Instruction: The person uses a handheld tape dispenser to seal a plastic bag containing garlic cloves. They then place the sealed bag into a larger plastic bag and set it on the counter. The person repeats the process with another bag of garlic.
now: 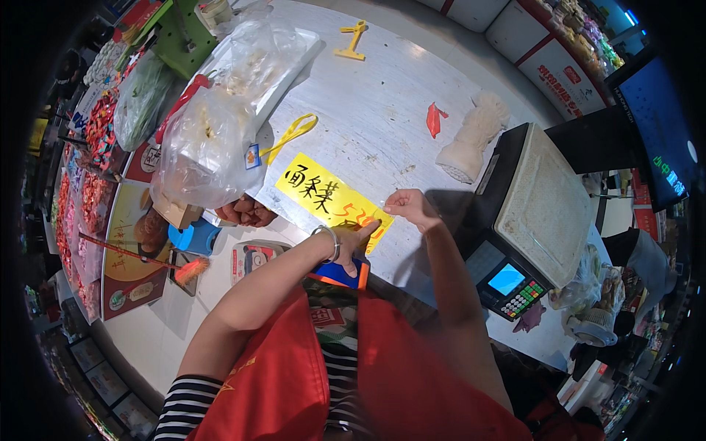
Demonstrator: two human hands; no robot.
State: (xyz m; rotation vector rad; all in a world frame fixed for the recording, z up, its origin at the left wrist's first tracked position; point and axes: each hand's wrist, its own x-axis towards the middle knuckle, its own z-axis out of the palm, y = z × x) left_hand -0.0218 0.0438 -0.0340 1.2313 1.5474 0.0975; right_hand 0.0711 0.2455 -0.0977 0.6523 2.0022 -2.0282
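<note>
A yellow paper sign (pixel 300 179) with black and red handwriting lies on the white tabletop, near its front edge. My left hand (pixel 348 242), with a silver bangle at the wrist, rests its index fingertip on the sign's right end; its thumb points down, apart from the fingers. Just beyond that fingertip, my right hand (pixel 411 206) has its thumb and index fingertips pinched together by the sign's upper right edge. A tiny clear glint shows at this pinch, too small to identify. A blue-and-orange item (pixel 345 274) sits below my left hand, partly covered by it.
Right of my hands stands a weighing scale (pixel 543 209) with a keypad. A bundle of white cotton gloves (pixel 474 138), a red scrap (pixel 436 119) and a yellow plastic stand (pixel 352 41) lie farther back. Bagged food (pixel 207 149), a yellow lanyard (pixel 289 132) and a white tray (pixel 292 66) occupy the left.
</note>
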